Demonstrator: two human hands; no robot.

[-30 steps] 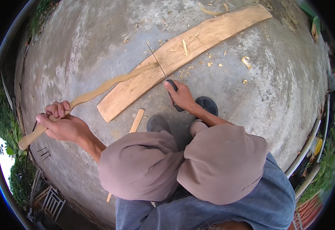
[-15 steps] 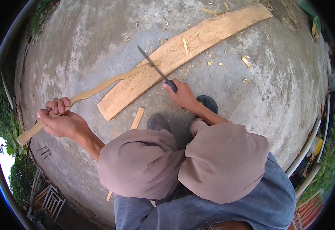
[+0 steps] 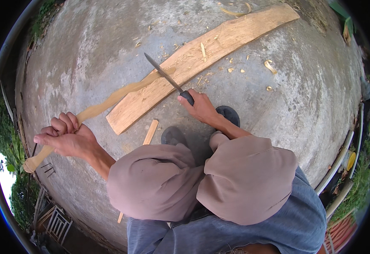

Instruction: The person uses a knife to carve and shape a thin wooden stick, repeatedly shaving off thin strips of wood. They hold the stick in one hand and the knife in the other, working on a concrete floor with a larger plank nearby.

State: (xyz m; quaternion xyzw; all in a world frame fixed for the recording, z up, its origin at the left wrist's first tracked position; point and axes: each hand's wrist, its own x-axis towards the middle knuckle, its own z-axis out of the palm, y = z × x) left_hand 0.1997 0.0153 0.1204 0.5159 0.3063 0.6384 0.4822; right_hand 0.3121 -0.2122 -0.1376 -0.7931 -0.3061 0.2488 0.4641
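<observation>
The long, pale-brown plank of wood (image 3: 193, 63) lies aslant on the grey concrete floor (image 3: 87, 51), its broad face upward. Left hand (image 3: 70, 137), off beyond the plank's left end: fingers curled and clamped around the wavy, tan wooden stick (image 3: 108, 101) close to its knobbed butt, probably to steer it from well clear of the blade. The stick reaches from that fist to the plank, its thin far end lying over the left half of the plank's face, which seems to serve as a rest under it. Right hand (image 3: 200, 106), just off the plank's near edge: fingers closed on the black handle of a straight knife with a dark grey metal blade (image 3: 164, 73). The blade crosses above the stick's thin end, over the plank, pointing past its far edge; contact with the stick cannot be told. The wide spacing of the hands likely gives leverage and safety. A thin, pale wood sliver (image 3: 203, 51) lies on the plank; a curled, yellowish shaving (image 3: 270, 67) sits on the concrete off its near edge. A narrow, straight, pale wood strip (image 3: 151, 132) lies near the plank's left end, partly hidden by a knee.
</observation>
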